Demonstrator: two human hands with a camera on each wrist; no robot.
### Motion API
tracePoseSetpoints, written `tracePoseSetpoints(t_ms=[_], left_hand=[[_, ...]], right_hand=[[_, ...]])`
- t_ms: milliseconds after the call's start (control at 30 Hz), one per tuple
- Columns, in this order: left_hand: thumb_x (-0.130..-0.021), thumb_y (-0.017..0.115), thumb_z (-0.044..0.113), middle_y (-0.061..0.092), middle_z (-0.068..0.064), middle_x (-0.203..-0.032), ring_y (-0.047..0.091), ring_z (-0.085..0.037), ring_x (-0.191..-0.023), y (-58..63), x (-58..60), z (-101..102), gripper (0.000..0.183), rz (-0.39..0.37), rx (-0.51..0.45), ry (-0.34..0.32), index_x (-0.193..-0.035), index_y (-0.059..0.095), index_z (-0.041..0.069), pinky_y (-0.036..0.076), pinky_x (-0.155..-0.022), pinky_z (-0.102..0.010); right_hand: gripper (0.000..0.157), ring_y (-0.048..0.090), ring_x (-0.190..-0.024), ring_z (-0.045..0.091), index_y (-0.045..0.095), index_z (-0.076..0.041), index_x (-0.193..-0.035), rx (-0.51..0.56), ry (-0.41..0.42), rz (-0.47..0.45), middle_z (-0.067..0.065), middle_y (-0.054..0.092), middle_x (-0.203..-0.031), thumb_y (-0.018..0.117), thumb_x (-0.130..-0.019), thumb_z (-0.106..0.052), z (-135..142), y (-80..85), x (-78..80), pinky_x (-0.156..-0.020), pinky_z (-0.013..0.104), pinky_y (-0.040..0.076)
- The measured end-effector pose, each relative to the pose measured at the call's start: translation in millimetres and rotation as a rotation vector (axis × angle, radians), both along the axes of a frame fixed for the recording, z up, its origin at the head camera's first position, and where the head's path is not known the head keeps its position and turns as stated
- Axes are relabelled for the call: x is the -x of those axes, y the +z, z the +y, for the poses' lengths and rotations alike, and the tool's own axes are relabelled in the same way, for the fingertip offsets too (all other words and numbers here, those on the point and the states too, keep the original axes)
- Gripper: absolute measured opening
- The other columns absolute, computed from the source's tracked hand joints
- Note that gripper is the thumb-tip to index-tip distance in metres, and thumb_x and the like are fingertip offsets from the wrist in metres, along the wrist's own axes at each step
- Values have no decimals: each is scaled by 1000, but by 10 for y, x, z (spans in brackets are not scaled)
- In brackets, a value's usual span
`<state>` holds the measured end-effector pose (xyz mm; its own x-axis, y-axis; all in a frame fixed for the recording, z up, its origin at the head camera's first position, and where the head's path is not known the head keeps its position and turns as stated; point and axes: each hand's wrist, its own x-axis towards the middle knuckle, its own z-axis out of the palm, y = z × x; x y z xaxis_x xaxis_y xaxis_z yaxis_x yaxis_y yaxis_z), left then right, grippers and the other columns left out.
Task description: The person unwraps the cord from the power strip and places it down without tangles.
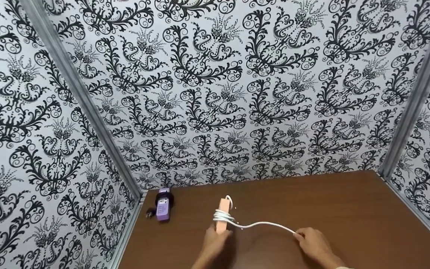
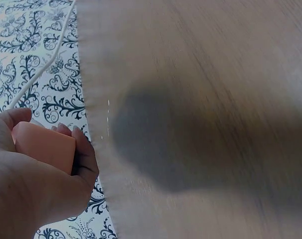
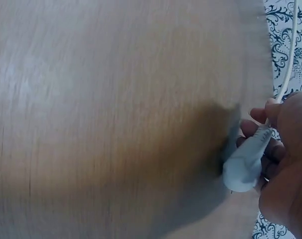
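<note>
In the head view my left hand [image 1: 214,242] grips the lower end of a peach-coloured power strip [image 1: 224,203], held upright above the brown table. A white cord [image 1: 263,223] is wound in several turns round the strip's middle and runs slackly to the right. My right hand [image 1: 315,243] holds the cord near its free end. From the right wrist, a white plug [image 3: 240,172] shows within the curled fingers. The left wrist view shows the strip's blunt end [image 2: 46,144] between thumb and fingers; the wound turns are mostly hidden there.
A purple power strip [image 1: 162,212] lies at the table's back left, with a black cord [image 1: 165,195] wrapped round it and its dark plug [image 1: 150,213] alongside. Patterned walls [image 1: 218,112] with grey metal posts [image 1: 409,112] enclose the brown table [image 1: 349,201].
</note>
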<state>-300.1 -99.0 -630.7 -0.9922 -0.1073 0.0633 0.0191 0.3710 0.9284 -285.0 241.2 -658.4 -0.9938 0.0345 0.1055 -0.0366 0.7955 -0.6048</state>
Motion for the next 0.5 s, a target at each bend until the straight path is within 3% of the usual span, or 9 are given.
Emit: tracePoseSetpoints(t_ms=[133, 267, 500], left_hand=[[-85, 74, 15, 71, -8, -95, 59, -17, -82, 4, 3, 21, 41, -9, -10, -12, -120, 65, -6, 53, -74, -36], [-86, 76, 18, 69, -8, -93, 59, -16, -80, 16, 18, 30, 44, -34, -32, -27, -121, 65, -6, 51, -71, -34], [-86, 78, 19, 65, -5, -87, 57, -14, -69, 22, 0, 2, 47, -57, -84, -38, -123, 63, -7, 49, -59, -29]], right_hand=[[7, 68, -88, 20, 79, -13, -90, -17, 17, 37, 2, 76, -93, 75, -96, -15, -10, -70, 0, -82, 48, 57], [7, 67, -91, 23, 75, -17, -87, -38, 15, 72, 1, 74, -92, 77, -94, -15, -12, -89, -17, -84, 50, 55], [17, 59, -79, 15, 68, -22, -81, 33, 3, -19, -5, 68, -82, 77, -95, -17, 13, -83, -29, -74, 41, 49]])
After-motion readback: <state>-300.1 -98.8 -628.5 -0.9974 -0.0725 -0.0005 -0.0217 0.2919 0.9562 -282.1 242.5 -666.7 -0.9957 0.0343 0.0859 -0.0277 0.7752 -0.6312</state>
